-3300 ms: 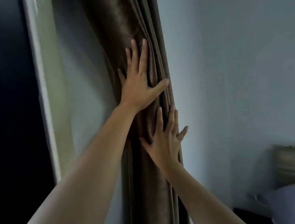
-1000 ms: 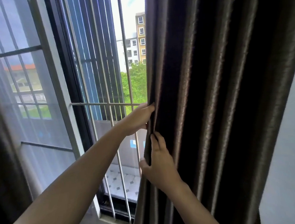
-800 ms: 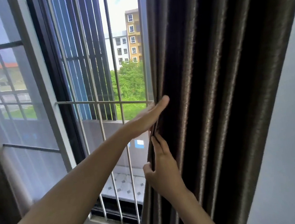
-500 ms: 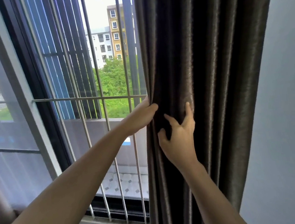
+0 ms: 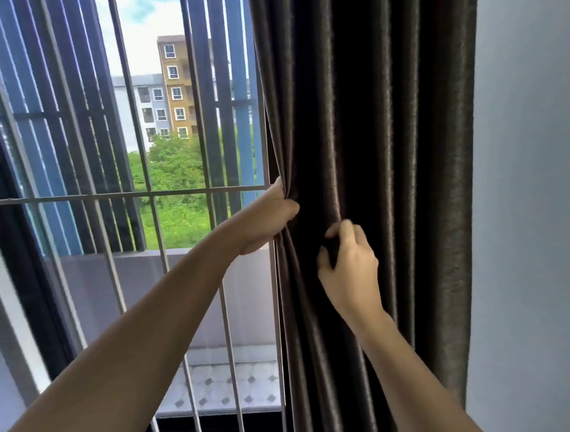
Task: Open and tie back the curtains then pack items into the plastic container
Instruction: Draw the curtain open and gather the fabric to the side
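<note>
A dark brown curtain (image 5: 390,139) hangs in folds right of the window, gathered against the wall. My left hand (image 5: 270,217) grips the curtain's left edge at the height of the window's horizontal bar. My right hand (image 5: 349,265) is a little lower and to the right, its fingers curled into a fold of the cloth. No plastic container is in view.
The window (image 5: 119,160) with white metal bars (image 5: 115,195) fills the left half; buildings and trees show outside. A grey wall (image 5: 541,195) stands right of the curtain. A tiled balcony floor (image 5: 222,387) lies below the bars.
The curtain has been drawn rightward, baring more window. My right hand moved from the edge onto the folds and curled into them. My left hand keeps its grip on the edge.
</note>
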